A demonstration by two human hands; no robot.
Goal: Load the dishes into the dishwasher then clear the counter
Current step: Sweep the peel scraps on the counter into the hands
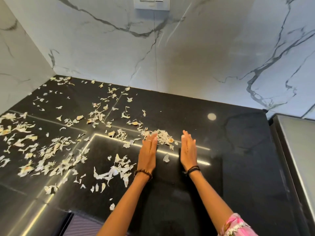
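Pale, papery peel scraps lie scattered over the black counter, thickest on the left. A small heap of scraps sits between my fingertips. My left hand stands on its edge to the left of the heap, fingers straight and together, fingertips touching the scraps. My right hand stands on its edge to the right of the heap, palm facing left. Neither hand holds anything. One loose scrap lies between my wrists.
A white marble wall rises behind the counter and at the left. A socket plate is high on the wall. A grey metal surface borders the counter on the right. The counter's front edge runs near my elbows.
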